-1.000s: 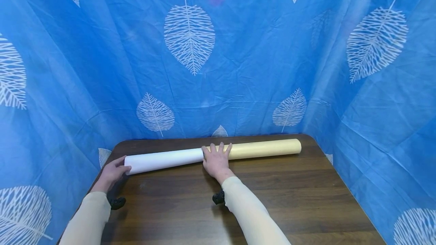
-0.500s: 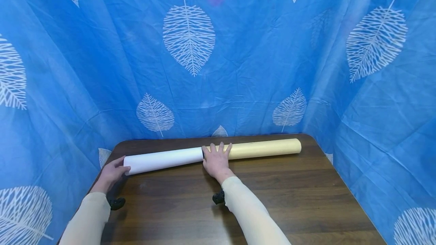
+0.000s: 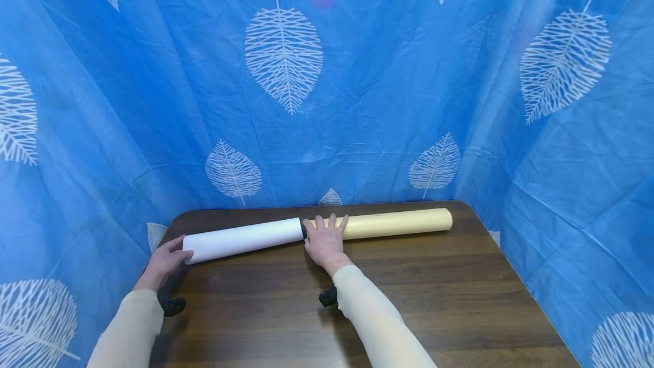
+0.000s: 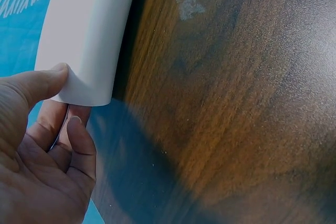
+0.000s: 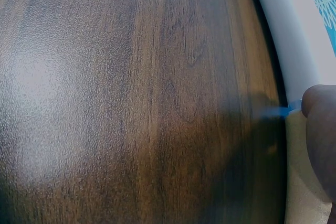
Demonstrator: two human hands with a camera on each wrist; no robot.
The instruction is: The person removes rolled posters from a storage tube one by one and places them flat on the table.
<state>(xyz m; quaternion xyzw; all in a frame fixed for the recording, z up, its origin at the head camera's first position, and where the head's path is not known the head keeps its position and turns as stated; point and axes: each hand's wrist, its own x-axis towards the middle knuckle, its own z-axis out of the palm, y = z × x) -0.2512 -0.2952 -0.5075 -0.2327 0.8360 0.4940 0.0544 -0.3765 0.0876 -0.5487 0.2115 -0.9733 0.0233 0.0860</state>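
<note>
Near the back of the table lie two rolls that look like rolled paper, almost end to end: a white roll (image 3: 242, 239) on the left and a pale yellow roll (image 3: 401, 224) on the right. My left hand (image 3: 167, 258) pinches the white roll's left end; in the left wrist view the thumb (image 4: 59, 77) presses on top, with fingers at the end's underside. My right hand (image 3: 325, 243) rests over the yellow roll's left end, fingers spread. The right wrist view shows a narrow gap between the rolls beside the right thumb (image 5: 321, 124).
The dark wooden table (image 3: 265, 311) has rounded back corners. A blue curtain (image 3: 357, 72) with white leaf prints hangs behind it and along both sides. A pale scuff (image 4: 191, 1) marks the wood near the white roll.
The white roll has slid slightly left with my left hand, its right end tipping toward the back. The gap beside the yellow roll has widened. My right hand stays in place.
</note>
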